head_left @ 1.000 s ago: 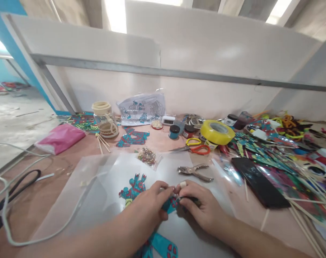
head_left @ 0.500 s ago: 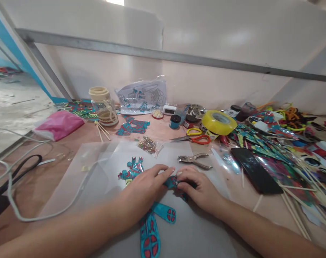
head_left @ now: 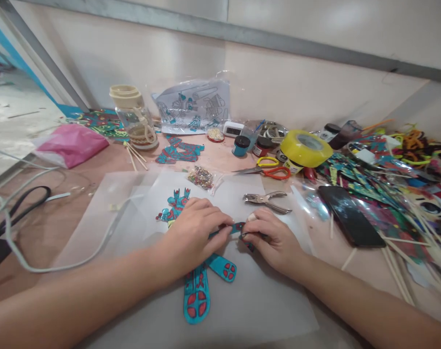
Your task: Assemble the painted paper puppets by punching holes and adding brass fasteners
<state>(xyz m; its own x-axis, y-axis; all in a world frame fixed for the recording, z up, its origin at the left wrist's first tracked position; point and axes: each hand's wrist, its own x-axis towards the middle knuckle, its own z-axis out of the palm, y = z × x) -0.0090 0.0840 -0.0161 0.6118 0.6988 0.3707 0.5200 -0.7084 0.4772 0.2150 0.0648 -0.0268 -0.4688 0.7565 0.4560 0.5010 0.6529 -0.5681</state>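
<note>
On a translucent sheet [head_left: 253, 310] lies a flat cut-out figure painted teal with red markings. Its spiky top part [head_left: 178, 199] shows beyond my left hand [head_left: 202, 225], and two rounded strips [head_left: 197, 300] stick out below it. Between finger and thumb, my left hand pinches one end of a narrow teal and red cut-out strip [head_left: 236, 227]. The other end is pinched by my right hand [head_left: 273, 240], where a small dark part at the fingertips is too small to name. My left hand hides the figure's middle.
Just beyond my right hand lies a metal hole punch [head_left: 269, 198]. Scissors [head_left: 274, 171], a bag of beads [head_left: 202, 178], paint jars [head_left: 241, 145] and a yellow tape roll [head_left: 305, 148] stand farther back. A phone [head_left: 351, 215] and sticks [head_left: 398, 274] lie right, a white cable [head_left: 20, 259] left.
The view has tipped downward, so things sit higher in the picture. My left fingers have closed onto the strip, and more of it shows between my hands. My right hand keeps its pinch.
</note>
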